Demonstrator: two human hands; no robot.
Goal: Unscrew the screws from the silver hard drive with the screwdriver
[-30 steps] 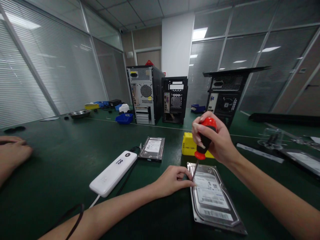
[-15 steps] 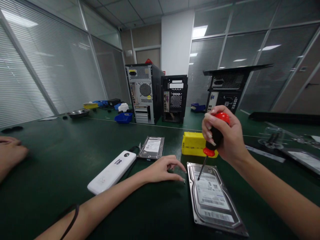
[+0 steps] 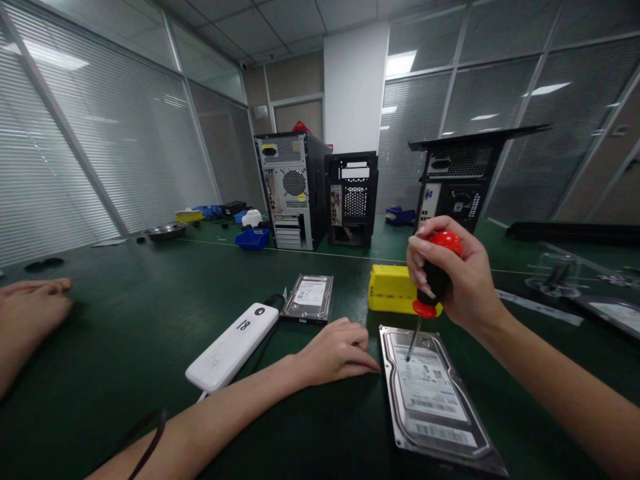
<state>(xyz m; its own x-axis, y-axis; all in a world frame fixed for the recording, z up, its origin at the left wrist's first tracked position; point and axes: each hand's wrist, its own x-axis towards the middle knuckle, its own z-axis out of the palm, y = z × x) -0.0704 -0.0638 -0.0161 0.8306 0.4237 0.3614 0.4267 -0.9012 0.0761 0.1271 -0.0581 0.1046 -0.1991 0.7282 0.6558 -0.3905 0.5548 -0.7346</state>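
My right hand (image 3: 445, 267) is wrapped round the red and black handle of a screwdriver (image 3: 425, 308). The shaft slants down, its tip over the label of a hard drive (image 3: 435, 393); whether it touches cannot be told. The drive lies label up on the green table. Just left of it, my left hand (image 3: 343, 350) rests low on the tabletop, thumb and fingers pressed together. Whatever is between those fingertips, if anything, is hidden. Behind this hand lies a second hard drive (image 3: 310, 298), and a white power bank (image 3: 233, 347) marked 18 is to its left.
A yellow bin (image 3: 393, 287) stands behind the nearer drive. Computer cases (image 3: 295, 193) line the back, with a blue bin (image 3: 253, 238) beside them. A clear cup (image 3: 555, 273) and another drive (image 3: 617, 313) are at right. Another person's hands (image 3: 37, 307) rest at left.
My left fingers have come together at the table, where a tiny bright piece lay by the thumb. The view has shifted slightly; the screwdriver remains over the drive in my right hand.
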